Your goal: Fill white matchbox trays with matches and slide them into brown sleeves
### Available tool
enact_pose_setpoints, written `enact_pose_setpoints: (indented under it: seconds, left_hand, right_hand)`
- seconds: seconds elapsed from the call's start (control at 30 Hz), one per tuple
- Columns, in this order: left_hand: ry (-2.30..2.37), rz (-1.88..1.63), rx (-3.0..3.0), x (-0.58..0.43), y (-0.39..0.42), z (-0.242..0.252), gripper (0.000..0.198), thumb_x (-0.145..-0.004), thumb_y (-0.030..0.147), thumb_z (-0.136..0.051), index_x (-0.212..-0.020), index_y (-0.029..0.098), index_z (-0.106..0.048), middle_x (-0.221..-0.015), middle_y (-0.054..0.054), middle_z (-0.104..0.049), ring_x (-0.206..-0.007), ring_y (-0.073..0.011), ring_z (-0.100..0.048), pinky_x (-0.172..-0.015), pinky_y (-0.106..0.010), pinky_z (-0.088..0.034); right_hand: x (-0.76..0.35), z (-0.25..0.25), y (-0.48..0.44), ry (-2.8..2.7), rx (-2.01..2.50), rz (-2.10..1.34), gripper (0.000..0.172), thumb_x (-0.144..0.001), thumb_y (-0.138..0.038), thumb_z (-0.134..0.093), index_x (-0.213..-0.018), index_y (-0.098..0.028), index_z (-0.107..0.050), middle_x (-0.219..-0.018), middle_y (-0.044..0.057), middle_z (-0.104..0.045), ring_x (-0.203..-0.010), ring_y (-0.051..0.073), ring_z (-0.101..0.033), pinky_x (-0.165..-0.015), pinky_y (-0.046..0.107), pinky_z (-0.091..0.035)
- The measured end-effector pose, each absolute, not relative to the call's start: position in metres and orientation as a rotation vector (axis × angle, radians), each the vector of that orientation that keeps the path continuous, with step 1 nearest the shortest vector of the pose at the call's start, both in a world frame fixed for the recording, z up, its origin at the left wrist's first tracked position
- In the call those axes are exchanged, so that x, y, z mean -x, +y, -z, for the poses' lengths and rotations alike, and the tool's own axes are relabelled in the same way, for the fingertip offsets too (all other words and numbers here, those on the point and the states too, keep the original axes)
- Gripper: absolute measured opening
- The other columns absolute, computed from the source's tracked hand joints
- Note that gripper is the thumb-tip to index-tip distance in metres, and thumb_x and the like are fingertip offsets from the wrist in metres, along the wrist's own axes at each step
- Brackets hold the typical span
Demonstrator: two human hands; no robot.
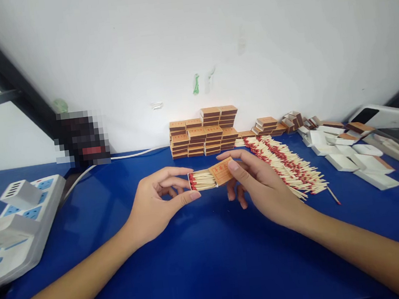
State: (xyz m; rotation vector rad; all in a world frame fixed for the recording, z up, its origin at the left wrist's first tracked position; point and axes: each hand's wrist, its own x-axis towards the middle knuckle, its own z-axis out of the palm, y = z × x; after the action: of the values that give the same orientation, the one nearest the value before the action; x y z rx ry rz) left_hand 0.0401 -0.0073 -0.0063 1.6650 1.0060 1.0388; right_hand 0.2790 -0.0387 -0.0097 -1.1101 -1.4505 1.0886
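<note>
My left hand [158, 202] pinches the left end of a white inner tray [203, 180] filled with red-tipped matches. In my right hand [257, 181] is an orange matchbox sleeve [221, 171], gripped between thumb and fingers. The sleeve is tilted, and its left end meets the right end of the tray, whose matches mostly show. Behind my hands, closed matchboxes [196, 140] are stacked against the wall. A large heap of loose matches [289, 165] lies just beyond my right hand.
White empty trays [341, 160] and several sleeves [292, 122] lie at the right of the blue table [206, 268]. A white power strip [31, 226] with plugs sits at the left. A white device [383, 115] is at the back right, and a cable runs along the wall.
</note>
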Motion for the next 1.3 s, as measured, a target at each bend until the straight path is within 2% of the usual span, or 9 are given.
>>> enact_pose_setpoints:
  seconds: [0.1, 0.3, 0.43, 0.7, 0.87, 1.07, 1.2, 1.3]
  left_hand:
    - [1.013, -1.058, -1.667, -0.039, -0.006, 0.007, 0.048, -0.074, 0.041, -0.094, -0.114, 0.020, -0.078, -0.093, -0.006, -0.083, -0.071, -0.0157, -0.066, -0.066, -0.028, -0.053]
    - [1.019, -1.061, -1.650, -0.038, -0.007, 0.007, 0.051, -0.074, 0.043, -0.094, -0.116, 0.019, -0.077, -0.091, -0.007, -0.083, -0.077, -0.0203, -0.074, -0.070, -0.031, -0.057]
    - [1.033, -1.080, -1.636, -0.038, -0.007, 0.007, 0.052, -0.075, 0.043, -0.094, -0.117, 0.019, -0.076, -0.093, -0.007, -0.083, -0.079, -0.0205, -0.075, -0.071, -0.030, -0.057]
    - [1.028, -1.122, -1.620, -0.038, -0.008, 0.005, 0.050, -0.074, 0.041, -0.094, -0.114, 0.018, -0.076, -0.091, -0.008, -0.083, -0.076, -0.0197, -0.074, -0.066, -0.028, -0.055]
    - [1.025, -1.116, -1.560, -0.037, -0.008, 0.007, 0.051, -0.072, 0.040, -0.095, -0.115, 0.018, -0.076, -0.090, -0.006, -0.083, -0.066, -0.0156, -0.069, -0.060, -0.026, -0.053]
    - [0.988, -1.021, -1.641, -0.035, -0.005, 0.005, 0.051, -0.075, 0.040, -0.094, -0.119, 0.020, -0.078, -0.092, -0.006, -0.083, -0.079, -0.0184, -0.073, -0.068, -0.026, -0.055]
    - [0.957, -0.978, -1.659, -0.037, -0.008, 0.006, 0.050, -0.072, 0.039, -0.096, -0.115, 0.019, -0.078, -0.087, -0.005, -0.082, -0.068, -0.0157, -0.069, -0.064, -0.026, -0.054]
    - [0.972, -1.026, -1.627, -0.040, -0.010, 0.006, 0.050, -0.069, 0.037, -0.097, -0.111, 0.018, -0.079, -0.082, -0.005, -0.082, -0.065, -0.0163, -0.069, -0.062, -0.027, -0.055]
  right_hand:
    - [-0.279, 0.009, -0.039, -1.440, 1.118, -1.118, 0.047, -0.101, -0.066, -0.055, -0.121, -0.024, -0.057, -0.076, -0.001, -0.062, -0.058, 0.014, -0.063, -0.040, 0.022, -0.046]
    - [-0.278, 0.008, -0.042, -1.458, 1.127, -1.182, 0.049, -0.102, -0.067, -0.054, -0.124, -0.024, -0.055, -0.068, -0.006, -0.058, -0.051, 0.013, -0.059, -0.040, 0.022, -0.045]
    - [-0.277, 0.008, -0.042, -1.457, 1.108, -1.205, 0.047, -0.102, -0.066, -0.053, -0.126, -0.026, -0.053, -0.065, -0.006, -0.059, -0.049, 0.013, -0.058, -0.040, 0.022, -0.046]
    - [-0.276, 0.009, -0.045, -1.465, 1.057, -1.263, 0.048, -0.104, -0.067, -0.049, -0.130, -0.026, -0.049, -0.073, -0.004, -0.064, -0.052, 0.013, -0.063, -0.042, 0.023, -0.048]
    - [-0.272, 0.008, -0.049, -1.464, 1.029, -1.327, 0.048, -0.106, -0.067, -0.045, -0.134, -0.027, -0.045, -0.078, -0.002, -0.066, -0.055, 0.014, -0.063, -0.044, 0.024, -0.050]
    - [-0.276, 0.007, -0.048, -1.492, 1.042, -1.298, 0.047, -0.107, -0.064, -0.043, -0.131, -0.025, -0.053, -0.075, -0.002, -0.061, -0.056, 0.014, -0.061, -0.046, 0.025, -0.049]
    - [-0.275, 0.010, -0.052, -1.488, 1.052, -1.296, 0.048, -0.107, -0.065, -0.042, -0.129, -0.025, -0.055, -0.071, -0.004, -0.054, -0.055, 0.013, -0.055, -0.047, 0.025, -0.050]
    - [-0.271, 0.011, -0.057, -1.439, 1.032, -1.352, 0.049, -0.107, -0.066, -0.042, -0.137, -0.028, -0.049, -0.077, -0.003, -0.057, -0.058, 0.014, -0.058, -0.047, 0.025, -0.051]
